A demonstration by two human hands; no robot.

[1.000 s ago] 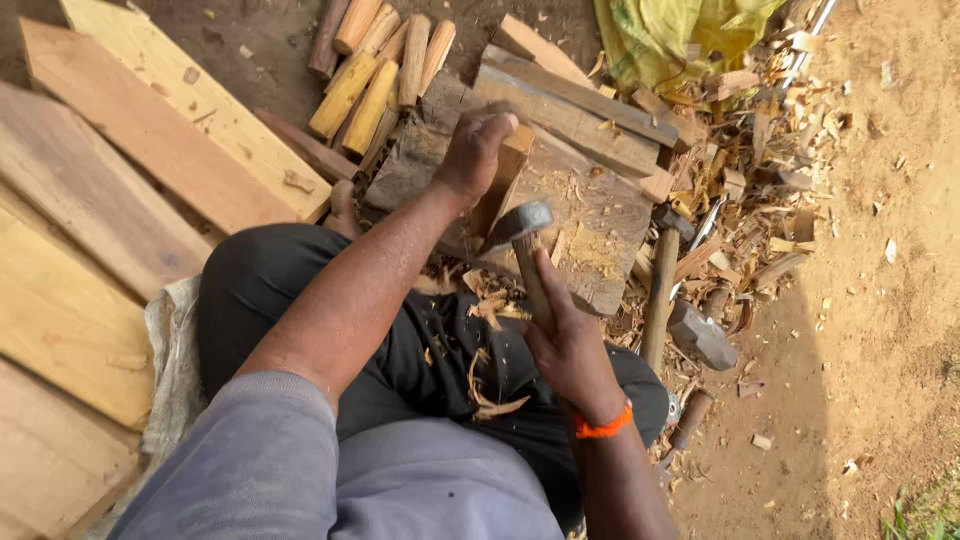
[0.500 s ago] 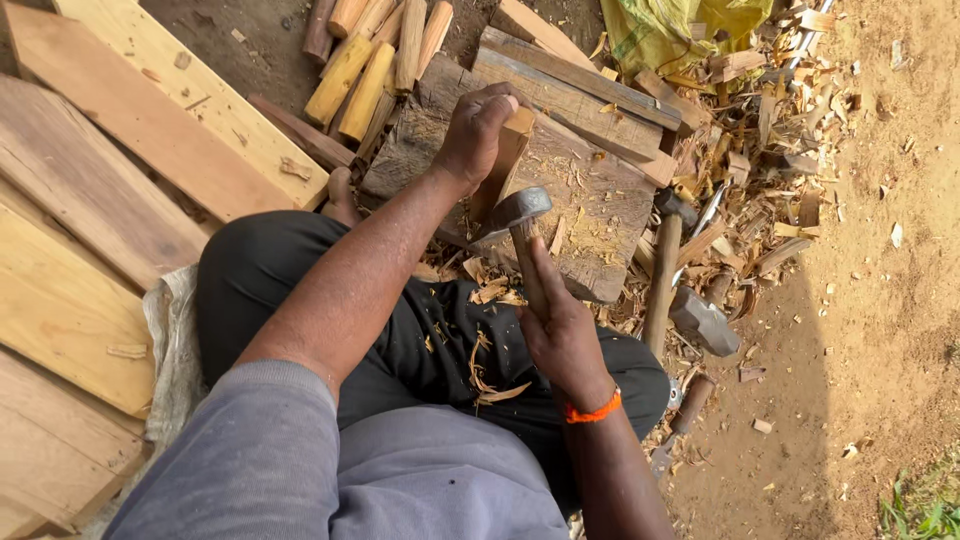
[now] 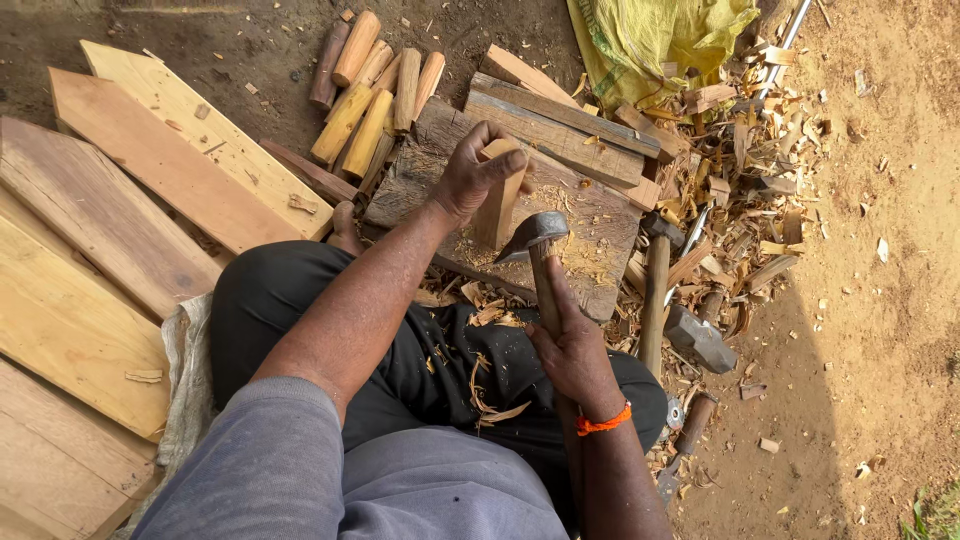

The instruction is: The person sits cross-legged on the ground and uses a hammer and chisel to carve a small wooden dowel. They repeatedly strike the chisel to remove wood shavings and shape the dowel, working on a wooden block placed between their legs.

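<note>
Wooden handle of the hatchet [image 3: 537,262] sits gripped in the right hand [image 3: 572,345], its metal head just beside the small block [image 3: 497,205]. Farther off, the left hand [image 3: 472,175] clasps that block upright on the worn plank [image 3: 590,245].

Sunlit bare dirt ground [image 3: 880,330] (strewn with wood shavings [image 3: 740,190]), pale planks [image 3: 110,250] alongside

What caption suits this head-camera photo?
Left hand steadies an upright wood piece on a chopping block; right hand grips an adze.
</note>
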